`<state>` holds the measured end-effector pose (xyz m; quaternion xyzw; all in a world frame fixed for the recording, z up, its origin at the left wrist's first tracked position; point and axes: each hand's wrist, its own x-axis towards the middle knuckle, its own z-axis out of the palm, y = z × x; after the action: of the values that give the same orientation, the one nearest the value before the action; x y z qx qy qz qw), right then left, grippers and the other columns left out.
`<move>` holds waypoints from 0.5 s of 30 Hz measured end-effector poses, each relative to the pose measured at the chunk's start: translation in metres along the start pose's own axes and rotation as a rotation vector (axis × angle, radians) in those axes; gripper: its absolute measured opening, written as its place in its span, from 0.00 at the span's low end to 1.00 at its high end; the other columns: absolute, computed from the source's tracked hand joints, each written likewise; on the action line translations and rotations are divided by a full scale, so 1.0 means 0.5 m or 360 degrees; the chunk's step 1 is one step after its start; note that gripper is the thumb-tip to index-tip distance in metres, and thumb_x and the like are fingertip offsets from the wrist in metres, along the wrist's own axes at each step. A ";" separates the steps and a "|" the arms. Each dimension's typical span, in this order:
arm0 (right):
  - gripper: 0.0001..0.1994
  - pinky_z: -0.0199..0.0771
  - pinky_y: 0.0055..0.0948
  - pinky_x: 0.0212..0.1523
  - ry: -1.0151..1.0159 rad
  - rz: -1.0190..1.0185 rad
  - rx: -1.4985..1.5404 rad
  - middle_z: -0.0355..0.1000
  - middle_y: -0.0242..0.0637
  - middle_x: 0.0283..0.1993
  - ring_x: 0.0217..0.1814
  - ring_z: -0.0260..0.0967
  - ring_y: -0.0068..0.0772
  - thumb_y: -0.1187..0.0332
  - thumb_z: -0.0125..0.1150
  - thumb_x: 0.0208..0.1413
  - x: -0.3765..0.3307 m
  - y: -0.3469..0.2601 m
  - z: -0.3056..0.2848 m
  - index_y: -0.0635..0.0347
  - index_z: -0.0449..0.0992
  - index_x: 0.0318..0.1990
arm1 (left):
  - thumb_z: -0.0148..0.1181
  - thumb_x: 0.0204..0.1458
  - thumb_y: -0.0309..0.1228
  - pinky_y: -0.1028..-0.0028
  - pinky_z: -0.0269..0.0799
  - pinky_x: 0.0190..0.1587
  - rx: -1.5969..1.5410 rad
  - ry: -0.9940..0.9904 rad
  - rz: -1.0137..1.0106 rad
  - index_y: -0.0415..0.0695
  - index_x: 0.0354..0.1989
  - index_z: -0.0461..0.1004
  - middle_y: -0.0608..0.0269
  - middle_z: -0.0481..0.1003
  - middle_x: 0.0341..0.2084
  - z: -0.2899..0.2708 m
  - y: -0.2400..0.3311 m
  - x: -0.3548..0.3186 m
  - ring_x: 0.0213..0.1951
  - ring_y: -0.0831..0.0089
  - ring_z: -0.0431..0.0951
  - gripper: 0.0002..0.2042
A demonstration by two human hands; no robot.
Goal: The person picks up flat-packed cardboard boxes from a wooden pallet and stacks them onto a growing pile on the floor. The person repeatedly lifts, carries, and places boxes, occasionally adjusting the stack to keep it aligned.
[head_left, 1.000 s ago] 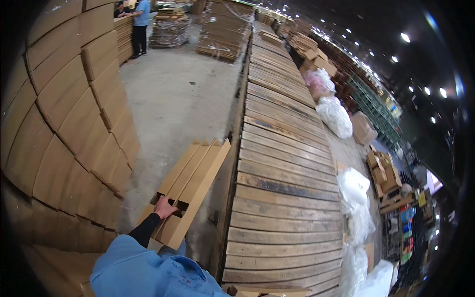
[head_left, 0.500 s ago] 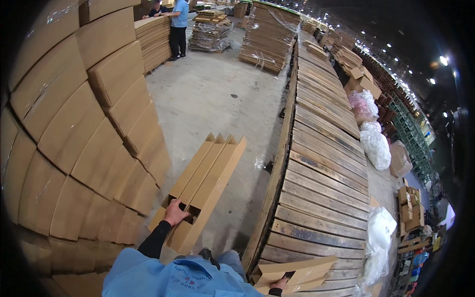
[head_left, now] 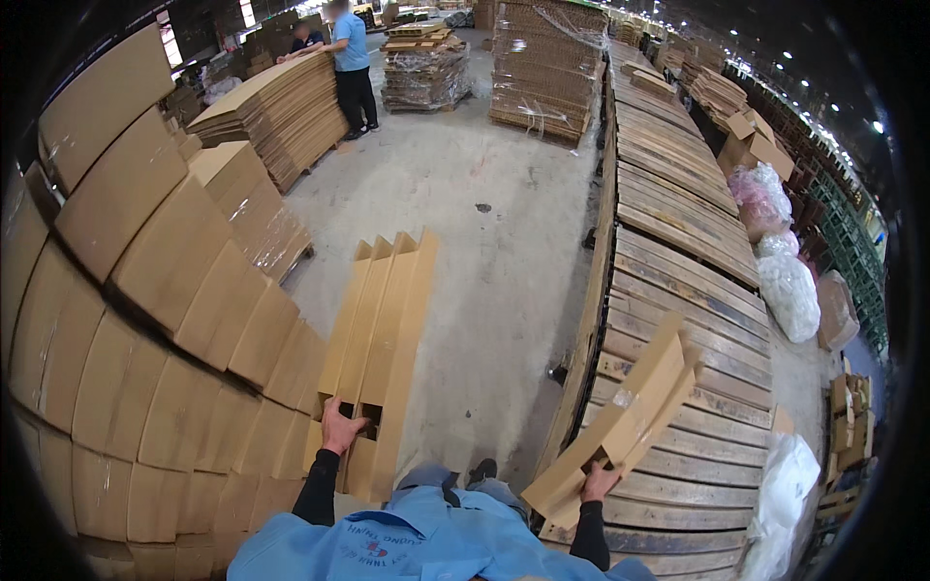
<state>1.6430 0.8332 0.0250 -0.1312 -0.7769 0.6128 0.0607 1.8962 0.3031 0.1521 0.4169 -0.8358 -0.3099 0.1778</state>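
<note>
My left hand (head_left: pixel 341 426) grips a bundle of long, folded brown cardboard pieces (head_left: pixel 380 329), its fingers hooked into a cut-out hole near the lower end. The bundle points away from me over the floor, beside the stacked cartons. My right hand (head_left: pixel 599 481) holds a shorter folded cardboard piece (head_left: pixel 630 407) in the same way, with fingers in its dark cut-out. That piece tilts up and to the right above the slatted wooden platform (head_left: pixel 702 465). Both hands are closed, their fingertips partly hidden inside the holes.
A tall stack of brown cartons (head_left: pixel 145 397) rises close on my left. Farther off lie a pile of flat cardboard (head_left: pixel 291 116) with two people beside it, and wrapped pallets (head_left: pixel 547 73). White plastic bags (head_left: pixel 787 300) lie beyond the platform.
My right hand has come up and further into view, swinging its cardboard from nearly level to a steep tilt. The left bundle now points more straight ahead. The view has shifted, showing more floor.
</note>
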 end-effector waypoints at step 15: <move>0.43 0.60 0.34 0.62 -0.0650 0.0207 0.0331 0.56 0.54 0.64 0.62 0.59 0.43 0.80 0.60 0.44 0.519 -0.305 0.613 0.68 0.44 0.68 | 0.72 0.27 0.31 0.61 0.66 0.51 -0.0197 0.0430 -0.0114 0.34 0.45 0.69 0.49 0.67 0.42 0.209 0.210 0.561 0.48 0.51 0.68 0.31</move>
<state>1.2962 0.5856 0.0813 -0.0473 -0.6958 0.7058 -0.1240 1.6112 0.1638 0.1551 0.4724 -0.7682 -0.3081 0.3029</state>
